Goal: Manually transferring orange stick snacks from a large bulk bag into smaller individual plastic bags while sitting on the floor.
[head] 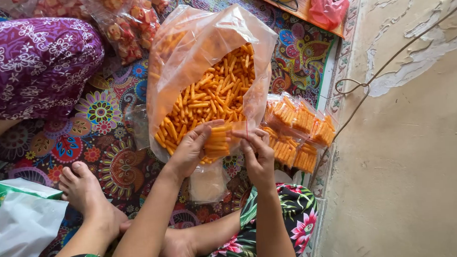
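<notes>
Floral green-and-pink fabric covered the person's crossed legs at the near edge, bare feet resting on the patterned, many-coloured floor mat [109, 167]. A flat, clear plastic packet of pale contents [207, 184] lay on the mat just beyond the knees. Above it both hands met over one small clear plastic bag of orange snack sticks [220, 142]: the left hand [190, 149] cupped its side and underside, fingers closed around it, while the right hand [256, 150] pinched its open top edge between thumb and fingers. The small bag looked full, its sticks lying side by side, but its mouth appeared not yet closed.

Touching the hands on the far side stood the large clear plastic sack of loose orange snack sticks [210, 87], its mouth open and sagging toward the person. It held a good heap, so, judging by that, much packing was left. Just right of the hands, against the wall's base, lay a row of finished small packets of the same orange sticks [297, 132], several already filled, so a fair share seemed done.

Farther off, another person's purple patterned clothing [29, 61] filled the upper left, with clear bags of red-and-yellow snacks [127, 23] beside it. A crumpled pink plastic bag [327, 8] sat on a wooden board at the far edge.
</notes>
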